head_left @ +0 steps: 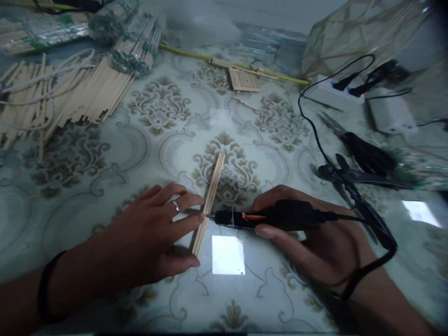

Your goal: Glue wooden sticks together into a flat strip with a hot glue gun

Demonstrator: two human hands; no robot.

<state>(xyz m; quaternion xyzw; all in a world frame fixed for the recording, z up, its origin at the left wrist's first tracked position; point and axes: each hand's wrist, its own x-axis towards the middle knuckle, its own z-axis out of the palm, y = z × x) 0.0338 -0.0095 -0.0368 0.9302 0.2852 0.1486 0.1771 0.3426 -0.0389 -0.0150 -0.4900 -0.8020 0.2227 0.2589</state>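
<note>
A pale wooden strip (211, 196) lies at a slant on the patterned table top (147, 140). My left hand (154, 233), with a ring on one finger, rests flat beside it, fingertips pressed against the strip's lower half. My right hand (315, 238) grips a black pen-shaped corded tool (269, 218) with an orange mark. The tool's tip touches the right edge of the strip, close to my left fingertips. Its black cord (371, 261) loops round my right wrist.
A heap of wooden sticks (80, 98) with white cord lies at the back left. A small glued stick panel (243, 79) and a yellow rod sit at the back. Black pliers and cutters (360, 172) lie at the right, with white power adapters (390, 112) and cables behind.
</note>
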